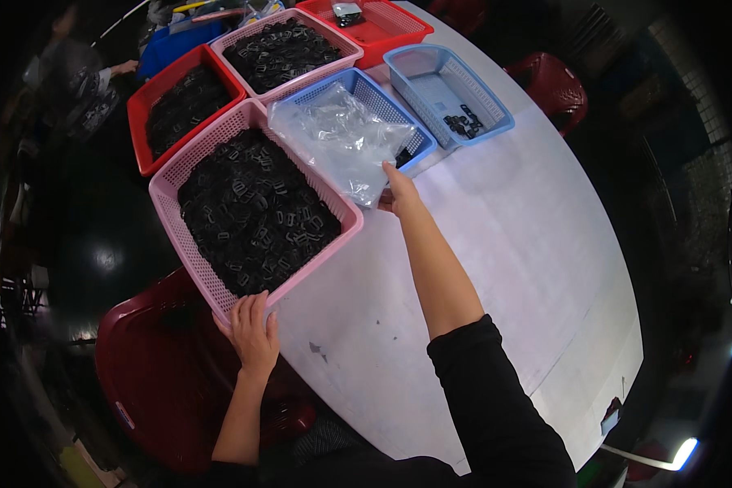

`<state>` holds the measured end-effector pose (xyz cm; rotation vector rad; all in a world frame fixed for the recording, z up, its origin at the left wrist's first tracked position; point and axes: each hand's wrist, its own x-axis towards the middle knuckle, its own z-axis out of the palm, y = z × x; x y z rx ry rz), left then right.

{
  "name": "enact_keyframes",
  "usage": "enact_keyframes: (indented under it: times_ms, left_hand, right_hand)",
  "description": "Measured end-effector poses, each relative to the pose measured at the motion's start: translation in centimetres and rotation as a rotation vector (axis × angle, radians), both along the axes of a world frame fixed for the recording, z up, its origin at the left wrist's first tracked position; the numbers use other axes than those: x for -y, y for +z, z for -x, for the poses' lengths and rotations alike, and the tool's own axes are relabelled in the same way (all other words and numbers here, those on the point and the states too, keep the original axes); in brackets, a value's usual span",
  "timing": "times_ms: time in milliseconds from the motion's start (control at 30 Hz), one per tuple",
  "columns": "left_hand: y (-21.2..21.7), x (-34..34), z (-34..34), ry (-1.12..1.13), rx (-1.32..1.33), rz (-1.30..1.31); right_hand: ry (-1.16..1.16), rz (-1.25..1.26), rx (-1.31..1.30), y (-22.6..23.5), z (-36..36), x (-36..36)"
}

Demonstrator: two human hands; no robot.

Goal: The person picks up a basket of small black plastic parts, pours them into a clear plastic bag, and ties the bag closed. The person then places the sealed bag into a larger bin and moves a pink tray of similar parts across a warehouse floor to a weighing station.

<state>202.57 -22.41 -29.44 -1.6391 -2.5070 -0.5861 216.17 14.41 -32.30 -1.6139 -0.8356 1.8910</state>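
In the head view, the right hand [398,193] reaches over the white table [496,228] with its thumb and fingers clamped on the near corner of a clear plastic bag [333,130]. The bag lies crumpled toward the table's far left part, draped across a blue basket [386,104] and touching the right rim of the near pink basket [351,220]. That basket stands at the table's left edge, its near corner seeming to jut past it, and is filled with small black pieces [256,211]. The left hand [254,335] touches this near corner, fingers close together over the rim and thumb a little apart from them; whether it is clamped on the rim I cannot tell. Beyond, along the left edge, a red basket [138,134] and a rear pink basket [317,79] hold similar dark pieces, the two standing side by side. Toward the far edge sits a red tray [394,31] with a small packet [347,13] in it. Just right of the blue basket, a pale blue basket [473,85] has a few black parts [464,122] near its front end. A maroon chair [154,382] stands by the left edge, and another person's hand [124,67] shows beyond the red basket.
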Motion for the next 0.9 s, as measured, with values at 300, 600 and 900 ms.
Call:
enact_keyframes:
  times_ms: [300,600,900]
  left_hand:
    - [-0.5,-3.5,-0.8,-0.004,-0.034,0.007]
    - [0.2,-3.6,-3.3,0.099,-0.052,0.017]
    - [4.6,-5.9,-27.1,-0.331,1.076,0.219]
  right_hand:
    - [0.013,-0.252,0.345,-0.7,-6.0,-2.9]
    - [-0.078,-0.254,0.295,0.6,-25.5,9.4]
    - [-0.273,-0.116,0.294,-0.1,-47.6,32.8]
